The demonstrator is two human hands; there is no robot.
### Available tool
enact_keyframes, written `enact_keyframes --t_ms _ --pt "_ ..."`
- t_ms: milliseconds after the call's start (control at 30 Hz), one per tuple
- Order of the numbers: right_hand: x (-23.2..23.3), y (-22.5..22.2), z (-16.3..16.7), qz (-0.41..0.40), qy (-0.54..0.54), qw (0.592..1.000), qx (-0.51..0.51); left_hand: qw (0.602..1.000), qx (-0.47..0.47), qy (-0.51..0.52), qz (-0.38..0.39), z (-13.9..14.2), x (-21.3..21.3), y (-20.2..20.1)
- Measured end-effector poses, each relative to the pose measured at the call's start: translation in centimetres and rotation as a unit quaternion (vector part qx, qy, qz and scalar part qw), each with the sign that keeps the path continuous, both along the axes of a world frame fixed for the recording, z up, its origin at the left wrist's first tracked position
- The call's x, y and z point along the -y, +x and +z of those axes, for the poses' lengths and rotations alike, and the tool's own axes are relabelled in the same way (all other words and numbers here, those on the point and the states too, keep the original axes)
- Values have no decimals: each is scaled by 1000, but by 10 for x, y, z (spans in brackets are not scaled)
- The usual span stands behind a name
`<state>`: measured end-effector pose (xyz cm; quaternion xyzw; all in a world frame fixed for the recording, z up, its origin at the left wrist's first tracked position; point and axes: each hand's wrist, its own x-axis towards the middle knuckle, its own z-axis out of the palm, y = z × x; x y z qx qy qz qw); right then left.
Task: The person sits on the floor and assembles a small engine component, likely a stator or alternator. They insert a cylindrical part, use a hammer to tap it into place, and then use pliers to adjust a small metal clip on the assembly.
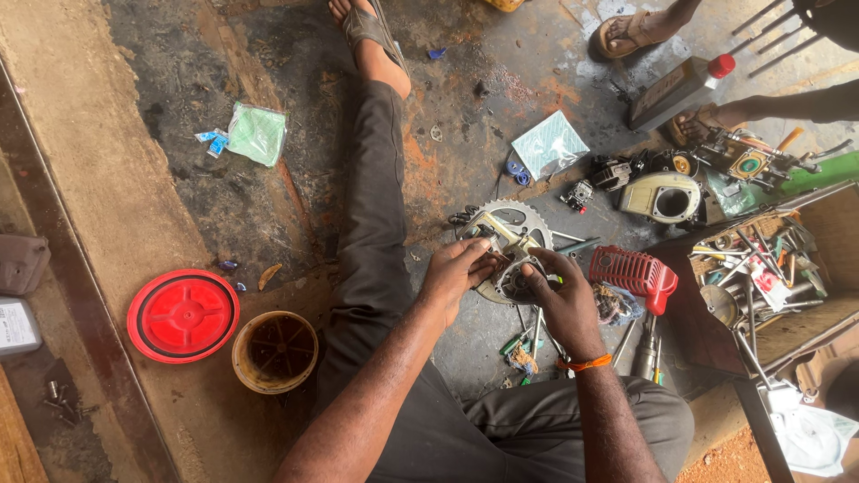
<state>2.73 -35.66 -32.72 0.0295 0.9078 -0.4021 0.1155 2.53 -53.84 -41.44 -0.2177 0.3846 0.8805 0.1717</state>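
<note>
I sit on an oily concrete floor with my left leg stretched out. Both hands work on a small grey engine part (517,275) held over a large toothed sprocket (508,224) lying on the floor. My left hand (455,273) grips the part's left side with curled fingers. My right hand (564,300), with an orange band at the wrist, clasps the part from the right, thumb across its round opening.
A red engine cover (632,271) and loose tools lie right of my hands. A wooden toolbox (761,268) of tools stands at the right. A red lid (182,315) and a tan tub (275,351) sit at the left. Another person's sandalled feet (631,31) and an oil bottle (677,89) are beyond.
</note>
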Motion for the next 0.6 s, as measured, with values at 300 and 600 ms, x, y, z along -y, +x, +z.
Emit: enact_keyframes --t_ms 300,600 --pt "1 2 1 -3 14 1000 1 1000 13 -2 0 1 4 6" --pt "1 3 2 5 19 1000 -4 1000 2 4 4 2 7 11"
